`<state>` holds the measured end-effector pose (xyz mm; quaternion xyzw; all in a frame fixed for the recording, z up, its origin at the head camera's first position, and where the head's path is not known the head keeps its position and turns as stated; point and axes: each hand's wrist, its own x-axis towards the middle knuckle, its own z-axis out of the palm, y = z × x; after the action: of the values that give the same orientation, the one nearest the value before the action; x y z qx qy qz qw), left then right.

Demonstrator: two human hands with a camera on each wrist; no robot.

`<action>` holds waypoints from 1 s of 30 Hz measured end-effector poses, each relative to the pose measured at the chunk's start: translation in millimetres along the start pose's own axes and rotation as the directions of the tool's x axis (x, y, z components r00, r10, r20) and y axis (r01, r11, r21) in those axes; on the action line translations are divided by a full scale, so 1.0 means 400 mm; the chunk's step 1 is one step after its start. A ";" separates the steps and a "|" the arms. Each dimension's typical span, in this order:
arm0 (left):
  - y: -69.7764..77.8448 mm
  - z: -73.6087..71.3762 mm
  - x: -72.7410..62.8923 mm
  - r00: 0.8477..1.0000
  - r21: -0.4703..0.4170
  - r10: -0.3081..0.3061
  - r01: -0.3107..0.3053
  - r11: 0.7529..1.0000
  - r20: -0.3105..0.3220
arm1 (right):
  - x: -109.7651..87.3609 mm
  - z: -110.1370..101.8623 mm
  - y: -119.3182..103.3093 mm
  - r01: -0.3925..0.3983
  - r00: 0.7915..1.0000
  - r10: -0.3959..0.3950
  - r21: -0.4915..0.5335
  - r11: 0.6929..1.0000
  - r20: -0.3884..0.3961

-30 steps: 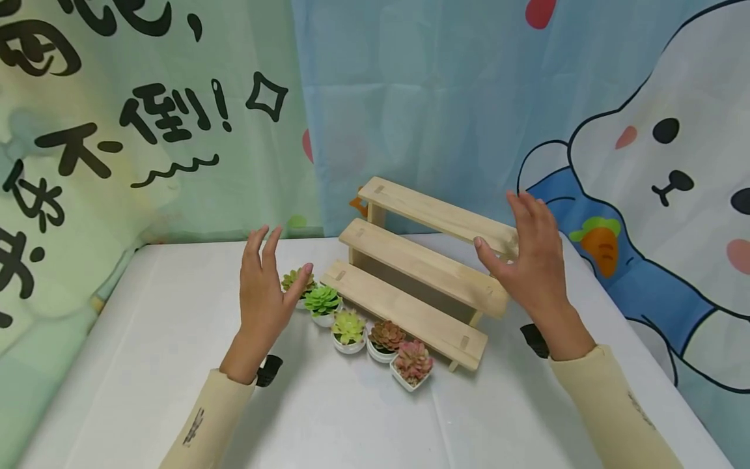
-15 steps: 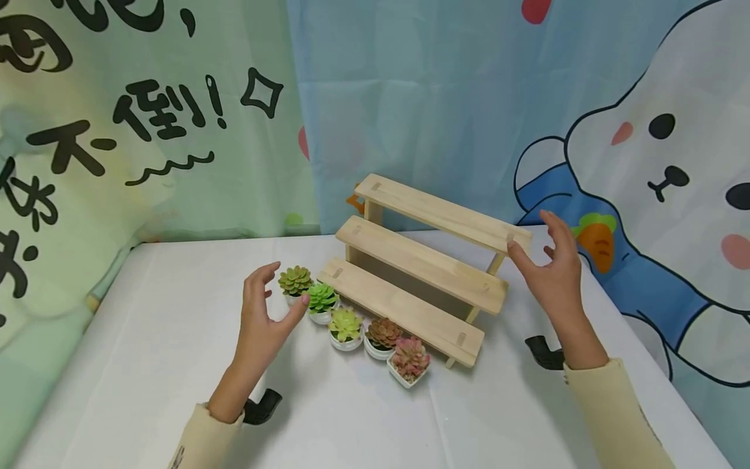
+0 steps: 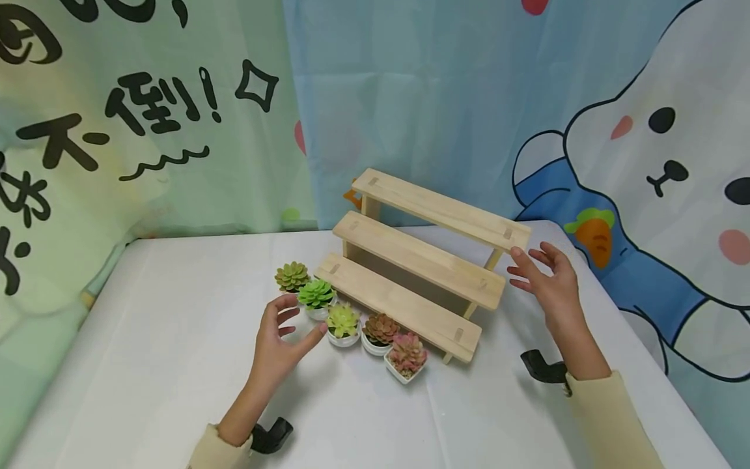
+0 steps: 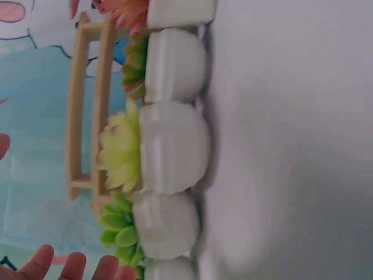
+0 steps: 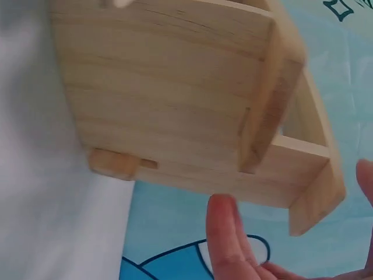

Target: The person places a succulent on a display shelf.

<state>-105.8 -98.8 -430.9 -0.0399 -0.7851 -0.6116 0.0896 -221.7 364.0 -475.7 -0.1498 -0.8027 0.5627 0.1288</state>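
Note:
A three-tier wooden stand (image 3: 418, 257) sits at an angle on the white table. Along its front are several potted succulents in white pots: a dull green one (image 3: 291, 276), a bright green one (image 3: 316, 294), a yellow-green one (image 3: 342, 320), a brown one (image 3: 381, 329) and a pink one (image 3: 408, 352) in a square pot. My left hand (image 3: 278, 345) hovers beside the bright green and yellow-green plants, fingers loosely bent and thumb spread, holding nothing. Beyond the stand's right end, my right hand (image 3: 553, 290) has loosely bent fingers. In the right wrist view, its finger (image 5: 224, 233) lies close to the stand; contact is unclear.
Behind the table (image 3: 146, 365) hangs a printed cloth backdrop (image 3: 410, 85) with lettering and a white cartoon animal. A black strap piece (image 3: 272, 435) hangs at my left wrist and another black piece (image 3: 541, 368) at my right.
My left hand has moved right and lower, nearer the green succulents. My right hand has moved right and down from over the top shelf to beside the stand's end. The plants stay put.

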 end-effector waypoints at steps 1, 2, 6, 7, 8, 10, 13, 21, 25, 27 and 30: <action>-0.004 0.005 -0.002 1.000 0.002 -0.003 0.003 1.000 0.001 | 0.006 -0.002 0.013 -0.013 1.000 0.013 0.008 1.000 0.026; -0.008 0.009 -0.005 1.000 0.007 -0.006 0.006 1.000 0.005 | 0.005 -0.001 0.018 -0.030 0.999 0.030 0.001 1.000 0.036; -0.025 0.027 -0.013 0.999 0.045 -0.029 0.028 0.999 0.033 | -0.030 0.007 -0.010 -0.062 0.994 0.067 -0.052 0.997 0.090; -0.029 0.032 -0.015 0.998 0.053 -0.038 0.035 0.998 0.040 | -0.047 0.009 -0.030 -0.070 0.991 0.075 -0.055 0.996 0.108; -0.033 0.036 -0.018 0.998 0.063 -0.043 0.040 0.997 0.048 | -0.068 0.011 -0.058 -0.066 0.989 0.074 -0.065 0.996 0.131; -0.041 0.045 -0.023 0.997 0.079 -0.050 0.045 0.996 0.057 | -0.114 0.014 -0.119 -0.061 0.981 0.074 -0.076 0.995 0.178; -0.051 0.058 -0.029 0.996 0.111 -0.035 0.026 0.993 0.079 | -0.175 0.017 -0.201 -0.045 0.971 0.062 -0.078 0.996 0.230; -0.067 0.078 -0.022 0.989 0.129 -0.012 -0.007 0.992 0.147 | -0.215 0.027 -0.243 -0.010 0.964 0.022 -0.045 0.999 0.267; -0.069 0.083 -0.012 0.982 0.172 -0.028 -0.005 0.985 0.185 | -0.213 0.030 -0.234 -0.003 0.963 0.013 -0.038 0.999 0.270; -0.071 0.085 -0.006 0.979 0.202 -0.023 -0.019 0.979 0.201 | -0.214 0.030 -0.234 -0.007 0.962 0.020 -0.048 0.999 0.273; -0.071 0.087 0.001 0.979 0.229 -0.008 -0.040 0.973 0.205 | -0.216 0.032 -0.235 -0.016 0.960 0.034 -0.067 0.998 0.279</action>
<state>-114.2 -72.0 -466.1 -0.0980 -0.8557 -0.5078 0.0175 -156.0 289.5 -394.8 -0.0829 -0.8285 0.5538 0.0019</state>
